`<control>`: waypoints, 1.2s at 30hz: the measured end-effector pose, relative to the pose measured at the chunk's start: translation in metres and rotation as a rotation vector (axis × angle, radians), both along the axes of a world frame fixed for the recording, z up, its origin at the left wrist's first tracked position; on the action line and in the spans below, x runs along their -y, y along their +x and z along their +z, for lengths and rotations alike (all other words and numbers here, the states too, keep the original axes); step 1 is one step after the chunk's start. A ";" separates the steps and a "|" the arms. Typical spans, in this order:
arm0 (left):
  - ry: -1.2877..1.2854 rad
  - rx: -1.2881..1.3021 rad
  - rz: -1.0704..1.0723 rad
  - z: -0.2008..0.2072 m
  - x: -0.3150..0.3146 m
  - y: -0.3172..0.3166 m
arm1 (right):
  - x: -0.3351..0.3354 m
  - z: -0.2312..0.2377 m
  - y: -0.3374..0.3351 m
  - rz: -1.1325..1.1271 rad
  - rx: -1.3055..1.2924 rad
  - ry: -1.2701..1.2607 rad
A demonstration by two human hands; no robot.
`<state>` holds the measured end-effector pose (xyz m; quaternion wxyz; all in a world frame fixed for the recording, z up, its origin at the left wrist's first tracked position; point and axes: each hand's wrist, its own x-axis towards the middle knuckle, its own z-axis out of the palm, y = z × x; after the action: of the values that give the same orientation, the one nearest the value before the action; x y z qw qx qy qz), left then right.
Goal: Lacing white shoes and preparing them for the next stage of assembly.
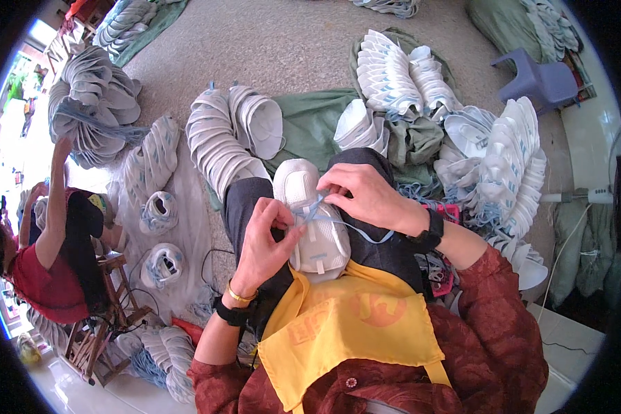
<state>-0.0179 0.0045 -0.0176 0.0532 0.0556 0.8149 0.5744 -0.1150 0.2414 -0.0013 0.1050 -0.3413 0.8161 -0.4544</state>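
A white shoe upper [297,178] lies between my thighs, its toe pointing away from me. A light blue shoelace [363,233] runs through it, and a loose length trails off to the right. My left hand [268,233] is at the upper's left edge, thumb and fingers closed on the lace. From the right, my right hand [367,199] pinches the same lace above the upper's middle. The fingertips partly hide where the lace crosses.
Nested stacks of white uppers [217,138] stand ahead, with more uppers [507,162] on the right. Green cloth [310,124] covers part of the floor. A purple stool [539,81] is far right. At left, a co-worker in red [55,283] reaches toward a bundle of uppers [93,103].
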 end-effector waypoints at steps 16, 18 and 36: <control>-0.033 0.158 0.042 0.015 -0.005 0.007 | 0.011 -0.022 -0.020 0.181 0.695 -0.301; 0.038 0.207 0.048 0.007 -0.001 0.010 | 0.013 -0.014 -0.019 0.195 0.782 -0.282; 0.177 0.337 0.047 0.011 -0.002 0.010 | 0.014 -0.007 -0.011 0.137 0.387 -0.088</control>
<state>-0.0083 0.0061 -0.0070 0.1703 -0.0562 0.7419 0.6461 -0.1256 0.2274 -0.0079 0.2754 -0.3067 0.7348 -0.5386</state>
